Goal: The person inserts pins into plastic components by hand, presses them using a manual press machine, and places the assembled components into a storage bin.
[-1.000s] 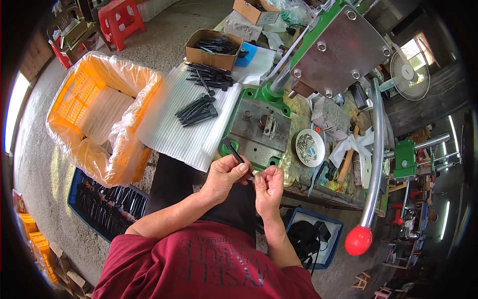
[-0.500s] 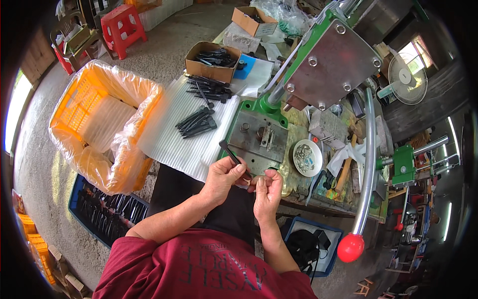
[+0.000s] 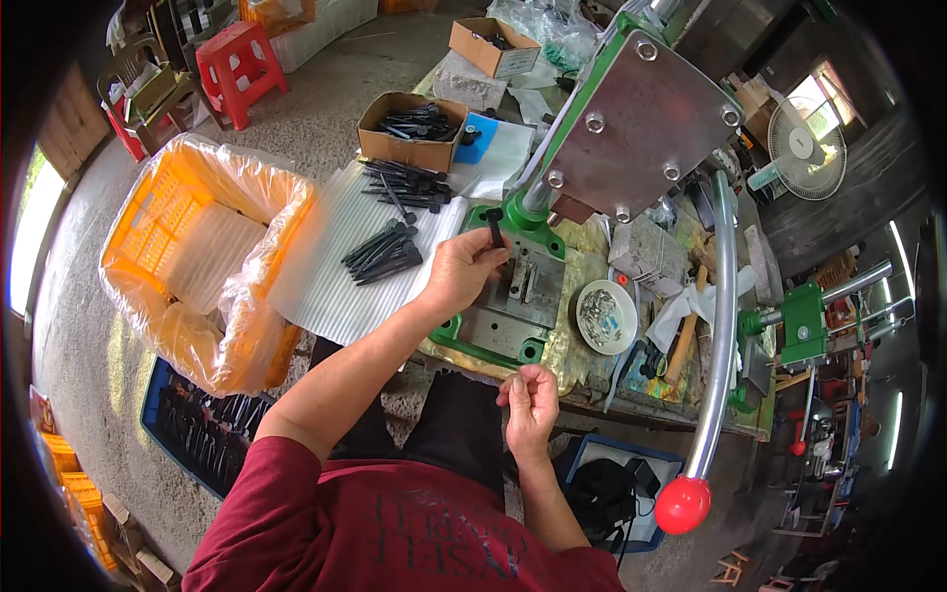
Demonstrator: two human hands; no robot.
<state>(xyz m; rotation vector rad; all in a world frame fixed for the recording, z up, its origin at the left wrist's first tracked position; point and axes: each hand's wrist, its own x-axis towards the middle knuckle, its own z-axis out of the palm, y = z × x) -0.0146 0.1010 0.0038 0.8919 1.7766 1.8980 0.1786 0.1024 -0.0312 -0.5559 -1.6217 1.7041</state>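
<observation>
My left hand (image 3: 462,274) reaches over the base of a green hand press, pinching a black plastic rod-like part (image 3: 495,228) with a wider end upward. The rod stands over a small metal fixture (image 3: 526,280) bolted to the steel plate. My right hand (image 3: 531,407) stays near the table's front edge, its fingers curled together; whatever they may hold is too small to see. A white bowl (image 3: 606,318) of small metal pieces lies right of the press. On the white foam sheet (image 3: 330,237) to the left rest loose black parts (image 3: 383,255).
The press lever (image 3: 728,326) with its red ball (image 3: 683,505) curves down at the right. A cardboard box (image 3: 410,148) of black parts stands behind the foam. An orange plastic-lined crate (image 3: 148,247) is at the left, a blue tray (image 3: 187,424) of black parts below it.
My left hand has moved forward from beside my right hand to the press fixture, carrying the black part. My right hand has dropped slightly nearer to me, and the hands are apart.
</observation>
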